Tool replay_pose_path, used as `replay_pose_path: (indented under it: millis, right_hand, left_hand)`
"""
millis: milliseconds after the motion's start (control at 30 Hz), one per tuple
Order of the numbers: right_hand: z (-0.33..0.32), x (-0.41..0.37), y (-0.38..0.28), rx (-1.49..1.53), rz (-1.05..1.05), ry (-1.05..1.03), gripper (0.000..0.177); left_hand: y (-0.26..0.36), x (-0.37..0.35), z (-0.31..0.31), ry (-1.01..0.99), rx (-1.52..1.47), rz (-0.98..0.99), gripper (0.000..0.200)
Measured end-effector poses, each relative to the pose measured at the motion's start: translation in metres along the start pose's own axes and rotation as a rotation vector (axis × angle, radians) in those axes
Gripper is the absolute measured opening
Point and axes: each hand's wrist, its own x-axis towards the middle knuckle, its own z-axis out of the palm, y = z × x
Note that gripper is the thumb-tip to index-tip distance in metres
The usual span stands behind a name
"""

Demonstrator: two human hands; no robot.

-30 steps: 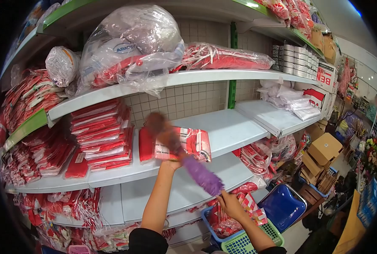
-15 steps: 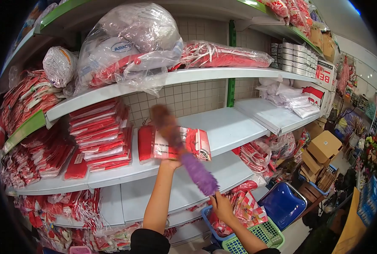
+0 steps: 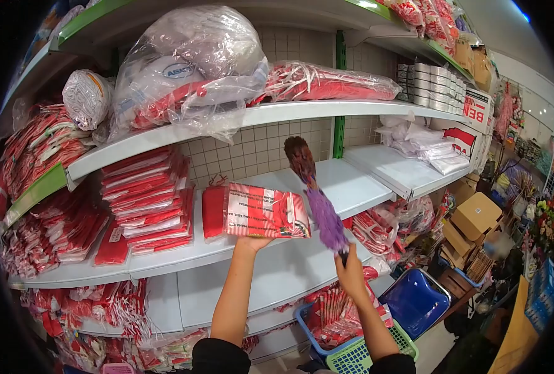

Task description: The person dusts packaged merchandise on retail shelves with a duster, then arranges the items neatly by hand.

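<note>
My left hand (image 3: 252, 244) supports a flat red-and-white plastic packet (image 3: 267, 212) from below; its fingers are mostly hidden under the packet. Printed text runs across the packet's front. In my right hand (image 3: 350, 269) is the dark handle of a feather duster (image 3: 322, 209), purple near the grip and brown at the tip. The duster points up and away, just right of the packet and apart from it. Behind the packet, a red folded bundle (image 3: 214, 212) lies on the white middle shelf (image 3: 345, 187), beside a tall stack of red-and-white packets (image 3: 149, 202).
A large clear bag (image 3: 193, 68) and a long red bundle (image 3: 333, 84) rest on the upper shelf (image 3: 277, 112). White packets (image 3: 423, 143) lie on the right shelf. Below stand a blue basket (image 3: 303, 321) of red packets, a green basket (image 3: 407, 343) and a blue stool (image 3: 417, 302).
The duster has swung from in front of the packet to its right, and my right hand has risen slightly. My left hand and the packet have hardly moved.
</note>
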Motion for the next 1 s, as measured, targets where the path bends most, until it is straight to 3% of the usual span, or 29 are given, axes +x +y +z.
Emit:
replay_pose_path:
  millis: [33, 133, 267, 367, 433, 533, 633, 700, 733, 800, 833, 867, 933, 1000]
  right_hand:
    - [-0.002, 0.016, -0.007, -0.034, -0.004, 0.019, 0.039]
    - [0.010, 0.069, 0.024, -0.297, -0.440, 0.164, 0.034]
    - [-0.008, 0.096, -0.032, -0.570, 0.072, -0.171, 0.048]
    - [-0.007, 0.090, -0.059, -0.615, -0.311, 0.116, 0.054]
    - [-0.005, 0.077, -0.081, -0.399, -0.610, -0.013, 0.059]
    - [0.023, 0.059, -0.091, -0.381, -0.809, -0.124, 0.056]
    - [0.050, 0.064, -0.078, -0.308, -0.742, -0.228, 0.047]
    - [0.051, 0.071, -0.073, -0.154, -0.681, -0.199, 0.040]
    - [0.051, 0.075, -0.073, -0.076, -0.651, -0.187, 0.037]
    - [0.053, 0.083, -0.082, 0.141, -0.547, -0.041, 0.030]
    - [0.052, 0.088, -0.087, 0.249, -0.490, 0.027, 0.028]
    - [0.049, 0.092, -0.091, 0.263, -0.349, 0.004, 0.024]
    - [0.062, 0.118, -0.076, 0.455, -0.276, -0.025, 0.023]
    - [0.075, 0.135, -0.074, 0.698, -0.161, -0.068, 0.024]
  left_hand:
    - [0.000, -0.001, 0.002, 0.024, 0.008, 0.004, 0.044]
    - [0.000, -0.002, 0.007, 0.085, 0.000, 0.002, 0.044]
    - [0.005, 0.002, -0.005, 0.044, -0.057, -0.017, 0.046]
    - [0.000, 0.002, 0.002, 0.006, 0.010, -0.011, 0.043]
    - [-0.003, 0.001, 0.011, -0.006, -0.028, -0.022, 0.042]
    - [-0.005, -0.002, 0.014, -0.047, 0.040, -0.027, 0.041]
    - [-0.001, -0.002, 0.005, -0.135, 0.174, -0.068, 0.045]
    - [-0.002, -0.002, 0.009, -0.168, 0.571, -0.003, 0.059]
    - [-0.001, -0.010, 0.023, -0.227, 0.567, -0.037, 0.064]
    - [-0.006, -0.033, 0.065, -0.046, 0.571, 0.015, 0.082]
    - [-0.006, -0.037, 0.076, 0.027, 0.747, 0.093, 0.083]
    - [-0.005, -0.040, 0.083, 0.103, 0.921, 0.171, 0.084]
    - [0.005, -0.041, 0.080, 0.227, 1.282, 0.313, 0.082]
    - [0.003, -0.052, 0.092, 0.242, 1.399, 0.378, 0.078]
